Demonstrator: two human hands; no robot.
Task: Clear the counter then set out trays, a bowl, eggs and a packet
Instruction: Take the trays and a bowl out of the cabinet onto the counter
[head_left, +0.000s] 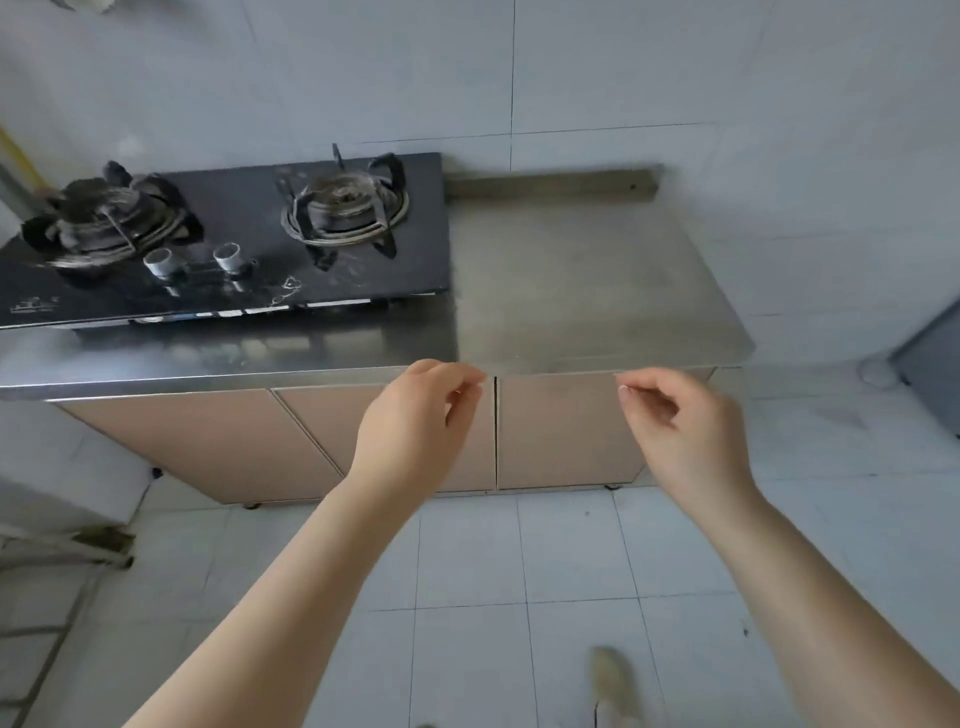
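Observation:
A bare stainless steel counter (587, 280) stretches to the right of a black two-burner gas stove (223, 234). My left hand (415, 415) hovers just in front of the counter's front edge, fingers loosely curled and holding nothing. My right hand (675, 421) hangs at the same height a little to the right, fingers also loosely curled and empty. Neither hand touches the counter. No trays, bowl, eggs or packet are in view.
Beige cabinet doors (566, 431) sit below the counter. White tiled wall behind, pale tiled floor (467, 597) below. A grey object (930, 364) stands at the right edge. A metal frame (62, 545) is low at the left. A foot in a slipper (613, 680) shows at the bottom.

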